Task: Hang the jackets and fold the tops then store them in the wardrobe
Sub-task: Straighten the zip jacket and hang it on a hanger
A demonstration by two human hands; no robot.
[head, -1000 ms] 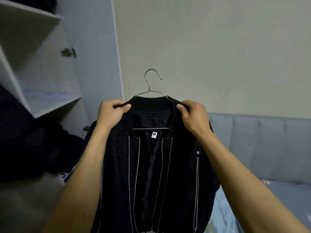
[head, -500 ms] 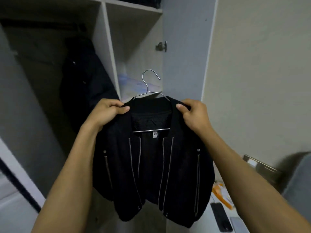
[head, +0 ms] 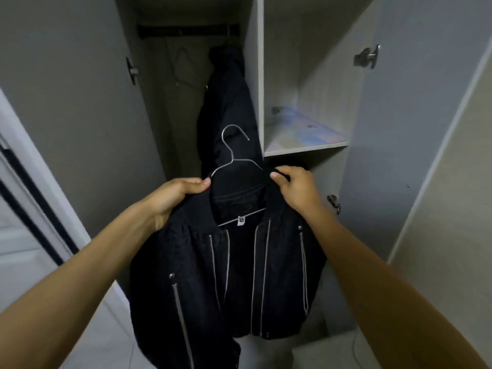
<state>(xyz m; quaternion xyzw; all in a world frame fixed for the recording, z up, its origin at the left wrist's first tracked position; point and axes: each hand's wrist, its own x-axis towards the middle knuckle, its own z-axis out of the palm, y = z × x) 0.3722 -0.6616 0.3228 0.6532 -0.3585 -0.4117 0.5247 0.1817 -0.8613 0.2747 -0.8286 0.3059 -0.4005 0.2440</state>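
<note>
An open wardrobe [head: 255, 75] fills the view, split by an upright panel into a tall hanging bay on the left and a shelved bay on the right. High in the hanging bay a dark rail [head: 186, 30] is fixed across the top, and a dark garment [head: 229, 102] is hung from it against the panel, with what looks like a spare wire hanger left of it. A patterned shelf liner [head: 300, 129] is laid in the right bay. In front of the opening a black jacket [head: 226, 275] with pale zip lines is held up, already seated on a wire hanger [head: 234, 145] whose hook stands free above the collar, well below the rail. The jacket is pinched at both shoulders: the left hand [head: 173, 195] is curled over the left shoulder seam, thumb on top, and the right hand [head: 295, 187] grips the collar edge on the other side. The step in hand is judged to be hooking the hanger onto the rail. For that to be done well, the jacket should be raised evenly so the shoulders are not slipped off the wire, the hook turned to face the rail, and the free space left of the hung garment aimed for. One hand is best moved to the hanger's neck before the lift.
</note>
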